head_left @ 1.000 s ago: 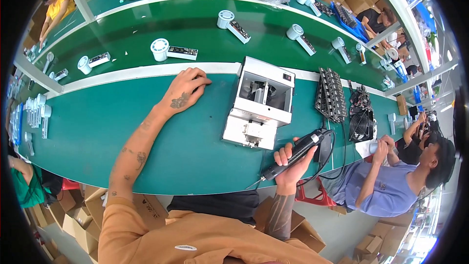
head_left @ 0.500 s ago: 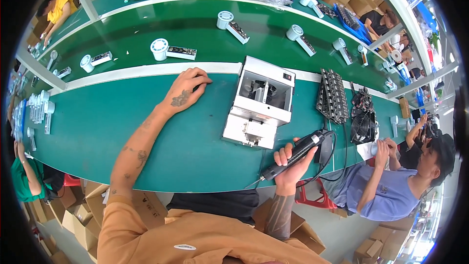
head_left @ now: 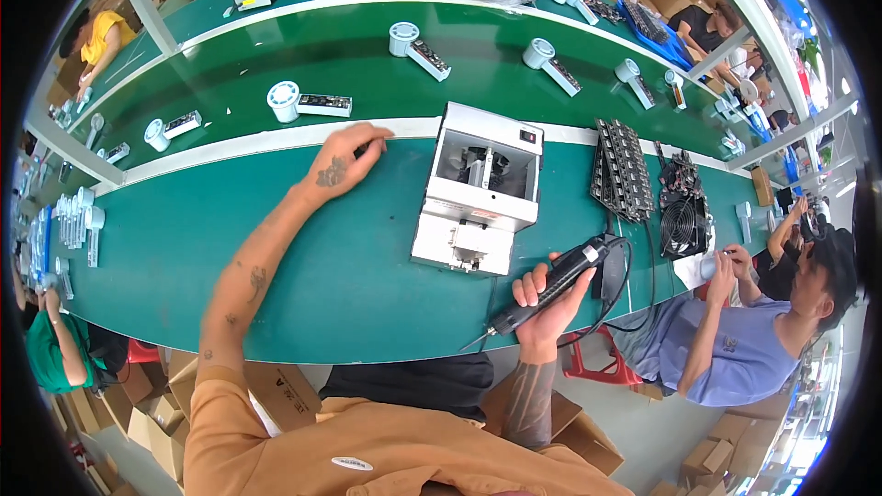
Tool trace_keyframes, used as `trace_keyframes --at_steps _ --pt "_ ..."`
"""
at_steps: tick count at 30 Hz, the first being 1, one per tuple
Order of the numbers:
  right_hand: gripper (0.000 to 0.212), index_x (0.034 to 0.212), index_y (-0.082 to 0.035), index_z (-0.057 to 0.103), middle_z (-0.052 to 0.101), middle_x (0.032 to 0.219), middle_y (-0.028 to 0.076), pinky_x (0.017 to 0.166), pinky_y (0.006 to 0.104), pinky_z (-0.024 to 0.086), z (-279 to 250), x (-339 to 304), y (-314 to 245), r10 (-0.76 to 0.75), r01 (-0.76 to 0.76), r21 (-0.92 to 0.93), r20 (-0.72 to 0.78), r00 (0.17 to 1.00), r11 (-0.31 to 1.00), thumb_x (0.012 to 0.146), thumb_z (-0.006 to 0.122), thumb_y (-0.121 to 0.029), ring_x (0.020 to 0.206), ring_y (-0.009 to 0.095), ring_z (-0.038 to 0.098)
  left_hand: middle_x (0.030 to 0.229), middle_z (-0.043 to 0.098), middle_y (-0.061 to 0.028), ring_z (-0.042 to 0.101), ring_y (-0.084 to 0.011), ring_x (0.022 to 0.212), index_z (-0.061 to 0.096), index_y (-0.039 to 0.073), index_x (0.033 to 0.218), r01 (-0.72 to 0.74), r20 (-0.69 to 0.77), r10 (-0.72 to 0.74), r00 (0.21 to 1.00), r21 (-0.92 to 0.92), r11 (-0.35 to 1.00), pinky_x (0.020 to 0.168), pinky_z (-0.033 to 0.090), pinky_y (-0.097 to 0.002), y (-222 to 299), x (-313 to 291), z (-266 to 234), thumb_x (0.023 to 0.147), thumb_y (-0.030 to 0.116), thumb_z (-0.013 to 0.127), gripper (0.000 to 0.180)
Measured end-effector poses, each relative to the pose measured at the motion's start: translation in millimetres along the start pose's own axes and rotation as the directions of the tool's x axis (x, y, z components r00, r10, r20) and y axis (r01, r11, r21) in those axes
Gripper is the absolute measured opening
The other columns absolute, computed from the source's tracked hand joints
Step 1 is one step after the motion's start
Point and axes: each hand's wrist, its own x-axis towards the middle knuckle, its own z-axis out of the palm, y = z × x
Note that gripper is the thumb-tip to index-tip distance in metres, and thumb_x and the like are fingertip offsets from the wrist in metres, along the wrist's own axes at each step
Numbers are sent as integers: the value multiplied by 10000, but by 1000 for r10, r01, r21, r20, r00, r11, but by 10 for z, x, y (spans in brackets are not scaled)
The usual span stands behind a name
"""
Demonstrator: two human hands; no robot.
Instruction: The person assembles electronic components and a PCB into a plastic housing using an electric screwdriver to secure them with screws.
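In my right hand (head_left: 551, 305) is a black electric screwdriver (head_left: 554, 289), fingers wrapped round its body. It slants down to the left, its thin bit pointing to the table's front edge and touching nothing. My left hand (head_left: 342, 163) rests by the white strip along the table's far side. Its fingers are loosely bent, thumb apart, and I see nothing held. Between and beyond my hands stands a white and metal box-shaped machine (head_left: 480, 191), probably a screw feeder, with an open top. Past the strip, a light-blue handheld fan body (head_left: 285, 101) lies with circuitry showing in its handle.
Several more fan bodies lie along the green belt (head_left: 230, 64). Right of the machine are stacked circuit boards (head_left: 623, 170), a black round fan (head_left: 682, 237) and the screwdriver's cable. A co-worker (head_left: 744, 340) sits at right. Fan parts (head_left: 78, 219) stand at far left.
My left hand has shifted slightly toward the white strip, its fingers more bent. The right hand keeps the screwdriver at nearly the same place. The whole view has shifted slightly.
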Motion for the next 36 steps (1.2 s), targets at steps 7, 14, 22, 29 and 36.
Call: trace_keyframes --at_steps 7,14,22,29,36 --pt "620 1124 -56 549 394 627 21 468 265 322 1 2 -26 2 -1 -9 16 1000 1000 1003 346 -630 482 112 341 1309 581 -75 539 -271 1202 591 72 1263 -283 26 372 928 700 655 1014 422 -402 -242 1178 -175 879 46 582 385" --pt "622 1125 -65 543 383 620 20 467 266 325 24 37 -35 39 -39 -10 6 999 999 1002 333 -638 476 116 338 1520 413 -73 343 -233 1431 384 50 1460 -378 254 438 862 899 223 1192 269 -399 -834 1826 -10 932 170 574 574" --pt "612 1104 -68 507 396 637 18 474 267 328 -20 33 -6 36 -36 -34 -3 999 999 996 340 -647 489 115 354 1217 621 -49 553 -214 1139 602 112 1217 -147 -14 437 899 931 333 994 402 -410 -800 1824 105 923 268 606 332" --pt "630 1147 -39 531 393 645 13 472 265 321 -27 55 -10 -9 9 -35 14 1000 999 1004 347 -625 492 106 349 991 670 -129 626 -268 896 673 -30 1117 -223 -598 337 727 259 940 804 481 -349 30 1222 -248 901 238 681 344" --pt "591 1405 -16 423 432 864 34 596 280 390 208 -142 -161 143 -99 502 -49 989 859 1037 423 -477 633 123 403 986 634 -138 619 -263 901 622 -77 1179 -476 -123 573 810 432 766 781 508 -358 895 -616 -533 877 164 688 392"
